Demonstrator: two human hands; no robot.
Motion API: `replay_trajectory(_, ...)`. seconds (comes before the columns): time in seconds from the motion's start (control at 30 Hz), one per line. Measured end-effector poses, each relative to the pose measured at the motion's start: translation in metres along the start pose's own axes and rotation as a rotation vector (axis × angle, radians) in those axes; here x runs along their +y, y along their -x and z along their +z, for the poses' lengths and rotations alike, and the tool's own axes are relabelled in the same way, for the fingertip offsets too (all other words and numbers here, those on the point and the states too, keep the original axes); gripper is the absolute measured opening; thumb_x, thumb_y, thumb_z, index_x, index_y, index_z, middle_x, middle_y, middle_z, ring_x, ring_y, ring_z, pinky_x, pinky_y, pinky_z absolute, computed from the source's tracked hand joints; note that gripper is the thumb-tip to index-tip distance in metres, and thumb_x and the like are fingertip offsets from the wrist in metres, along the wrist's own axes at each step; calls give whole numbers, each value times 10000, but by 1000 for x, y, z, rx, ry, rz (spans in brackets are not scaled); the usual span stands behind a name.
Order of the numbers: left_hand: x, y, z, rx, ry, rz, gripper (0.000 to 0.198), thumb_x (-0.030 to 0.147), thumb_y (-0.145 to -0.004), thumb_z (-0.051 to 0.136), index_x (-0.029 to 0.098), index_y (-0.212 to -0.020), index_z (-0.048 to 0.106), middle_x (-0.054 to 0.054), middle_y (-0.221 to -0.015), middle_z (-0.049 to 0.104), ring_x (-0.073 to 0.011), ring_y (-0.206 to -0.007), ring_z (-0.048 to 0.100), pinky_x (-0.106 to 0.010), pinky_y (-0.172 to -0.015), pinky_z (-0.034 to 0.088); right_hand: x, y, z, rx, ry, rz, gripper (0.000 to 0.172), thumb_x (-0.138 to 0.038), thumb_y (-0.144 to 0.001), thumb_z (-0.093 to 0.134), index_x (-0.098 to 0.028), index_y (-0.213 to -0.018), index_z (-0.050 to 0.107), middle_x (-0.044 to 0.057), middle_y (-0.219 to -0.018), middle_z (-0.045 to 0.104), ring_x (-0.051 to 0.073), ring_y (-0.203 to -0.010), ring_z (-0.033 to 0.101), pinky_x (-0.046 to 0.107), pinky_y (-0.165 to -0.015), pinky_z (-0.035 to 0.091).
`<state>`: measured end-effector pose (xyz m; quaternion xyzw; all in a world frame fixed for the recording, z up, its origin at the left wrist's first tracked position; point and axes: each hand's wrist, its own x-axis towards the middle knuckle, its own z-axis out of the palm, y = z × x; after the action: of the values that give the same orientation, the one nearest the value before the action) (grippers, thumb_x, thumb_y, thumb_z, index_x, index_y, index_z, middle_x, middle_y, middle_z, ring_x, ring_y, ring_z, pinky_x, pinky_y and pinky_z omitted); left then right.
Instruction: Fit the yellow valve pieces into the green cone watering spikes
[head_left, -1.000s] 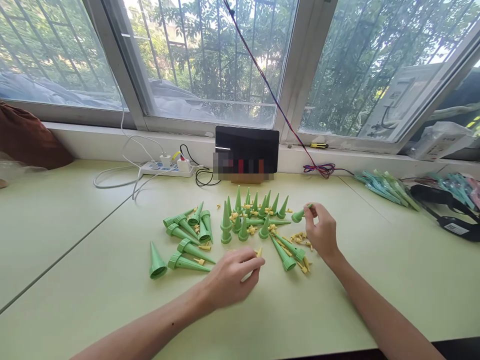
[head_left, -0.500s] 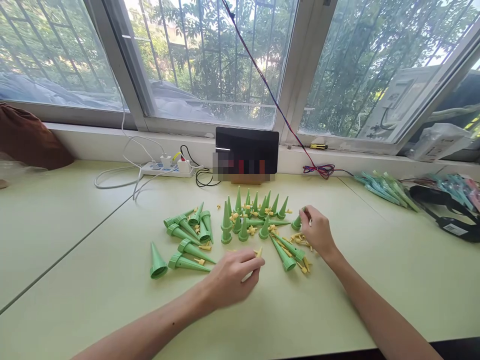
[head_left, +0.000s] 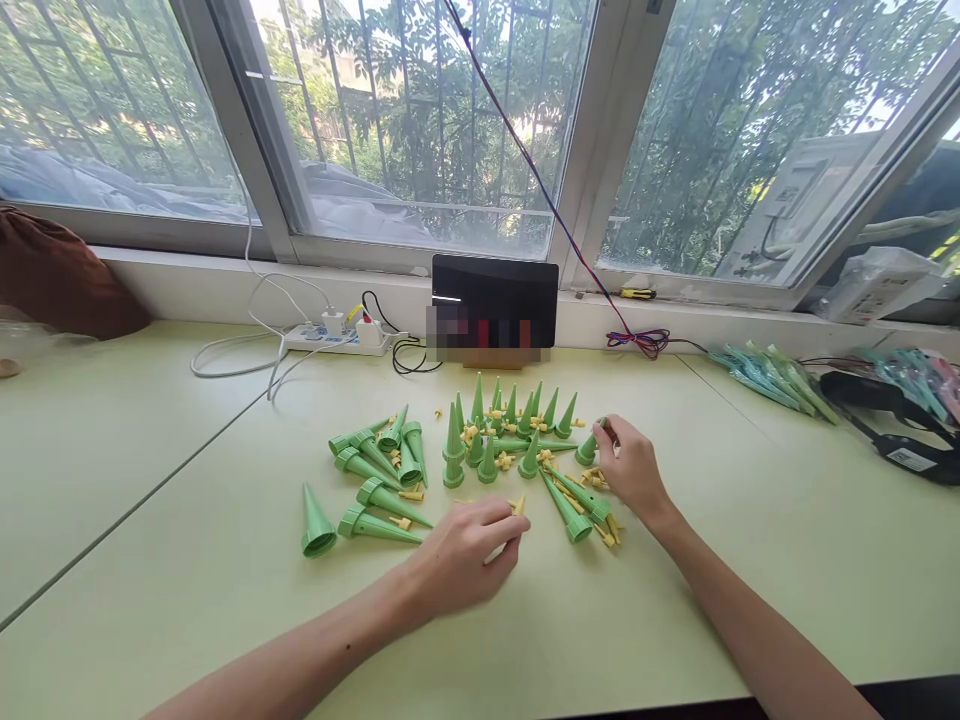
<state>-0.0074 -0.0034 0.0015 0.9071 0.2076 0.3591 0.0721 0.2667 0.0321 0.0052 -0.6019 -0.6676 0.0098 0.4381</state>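
My right hand (head_left: 631,462) pinches the tip of a green plastic cone spike (head_left: 585,452), which stands upright at the right end of a group of cones. Lower and nearer to me, my left hand (head_left: 476,550) is closed on a small yellow pointed piece (head_left: 519,505) that sticks up from its fingertips. Several upright green cones (head_left: 529,458) with small yellow valve pieces (head_left: 504,461) among them stand between and beyond the hands. Two green cones (head_left: 574,520) lie on yellow pieces (head_left: 609,533) below my right hand.
More green cones (head_left: 375,497) lie in a loose pile on the left of the pale table (head_left: 225,620), and one cone (head_left: 318,525) stands apart. A tablet (head_left: 495,300), a power strip (head_left: 337,338) and cables line the window side. A black headset (head_left: 892,430) lies far right.
My right hand has moved slightly left with the green cone, bringing it closer to the standing group. My left hand stays in place with the yellow piece.
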Motion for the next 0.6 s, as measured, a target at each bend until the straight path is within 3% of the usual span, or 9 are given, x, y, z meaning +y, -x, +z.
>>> replay_trajectory(0.37, -1, 0, 0, -10, 9, -7, 251, 61, -931, 448, 167, -947, 676, -30, -718, 619, -140, -630, 540, -254, -584, 398, -7, 2, -2, 19, -49, 32, 252, -442, -972, 549, -200, -905, 574, -7, -701, 569, 171, -643, 533, 302, -659, 461)
replay_trajectory(0.5, -1, 1, 0, -16, 7, -10, 256, 66, -930, 442, 170, -947, 675, -30, -713, 613, -139, -627, 541, -257, -573, 393, -18, 2, -11, 198, -95, 41, 257, -428, -954, 592, -202, -1072, 565, -18, -728, 576, 178, -671, 573, 310, -690, 501)
replay_trajectory(0.6, -2, 2, 1, -26, 1, -7, 253, 70, -930, 439, 170, -952, 671, -30, -714, 610, -141, -627, 545, -263, -568, 391, -25, 3, -20, 387, -107, 30, 192, -388, -964, 580, -208, -1030, 578, -9, -724, 578, 182, -678, 573, 316, -697, 507)
